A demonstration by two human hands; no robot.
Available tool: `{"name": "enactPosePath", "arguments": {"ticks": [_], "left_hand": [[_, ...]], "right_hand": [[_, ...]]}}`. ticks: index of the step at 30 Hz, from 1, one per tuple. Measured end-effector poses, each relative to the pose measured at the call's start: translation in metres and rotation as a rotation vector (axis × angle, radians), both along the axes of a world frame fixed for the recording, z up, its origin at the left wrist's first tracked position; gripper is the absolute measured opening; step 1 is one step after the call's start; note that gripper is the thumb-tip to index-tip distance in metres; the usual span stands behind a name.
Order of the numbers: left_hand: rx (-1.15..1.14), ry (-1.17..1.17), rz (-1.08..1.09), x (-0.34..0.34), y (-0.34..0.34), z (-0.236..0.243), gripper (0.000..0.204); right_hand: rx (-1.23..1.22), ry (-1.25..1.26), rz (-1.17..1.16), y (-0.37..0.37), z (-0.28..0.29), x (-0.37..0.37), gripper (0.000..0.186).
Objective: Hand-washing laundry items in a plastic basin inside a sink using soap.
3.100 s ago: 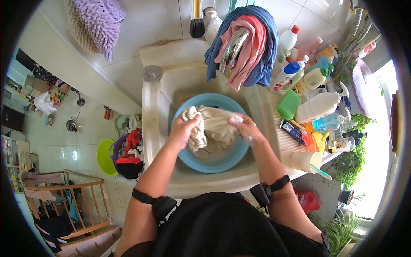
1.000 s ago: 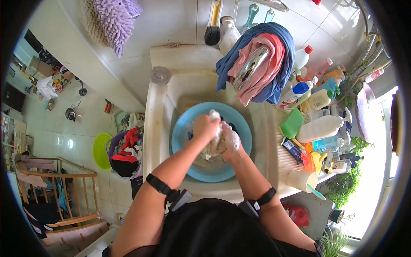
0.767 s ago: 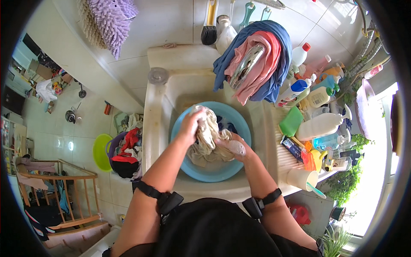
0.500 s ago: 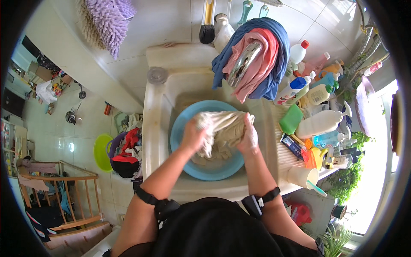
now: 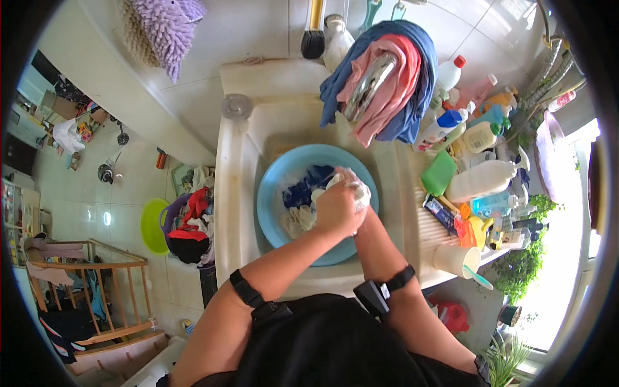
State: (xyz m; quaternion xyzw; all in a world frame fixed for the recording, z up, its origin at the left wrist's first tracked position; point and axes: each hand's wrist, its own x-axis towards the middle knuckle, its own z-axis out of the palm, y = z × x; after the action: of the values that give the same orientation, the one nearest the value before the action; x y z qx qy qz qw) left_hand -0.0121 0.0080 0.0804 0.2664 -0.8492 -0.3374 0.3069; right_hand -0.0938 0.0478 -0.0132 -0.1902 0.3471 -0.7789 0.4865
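Observation:
Over the light blue basin, my two hands are pressed together on a bunched cream cloth. My left hand is closed round it in front. Behind it, my right hand is closed on the same cloth, its fingers partly covered by the left hand and by white suds or wet cloth. One end of the cream cloth hangs down into the basin. A dark blue cloth lies in the sudsy water to the left of my hands.
The basin stands in a pale sink. Blue and pink cloths drape over a shiny metal fixture at the back. Several bottles, a green soap bar and a cream cup crowd the right ledge. A purple laundry basket stands on the floor left.
My hands have come together at the basin's right side, gathering the cream cloth that was stretched between them. The dark blue cloth in the basin now shows.

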Motion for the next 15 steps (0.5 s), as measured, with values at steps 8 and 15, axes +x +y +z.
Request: {"name": "enactPosePath", "arguments": {"ticks": [8,15], "left_hand": [[0.192,-0.191,0.061,-0.002,-0.014,-0.008,0.025],[0.565,-0.289,0.183,0.004,-0.069,-0.022,0.034]], "right_hand": [[0.139,-0.409,0.081,-0.004,-0.019,-0.005,0.019],[0.524,-0.322,0.02,-0.024,0.061,0.039,0.029]]}}
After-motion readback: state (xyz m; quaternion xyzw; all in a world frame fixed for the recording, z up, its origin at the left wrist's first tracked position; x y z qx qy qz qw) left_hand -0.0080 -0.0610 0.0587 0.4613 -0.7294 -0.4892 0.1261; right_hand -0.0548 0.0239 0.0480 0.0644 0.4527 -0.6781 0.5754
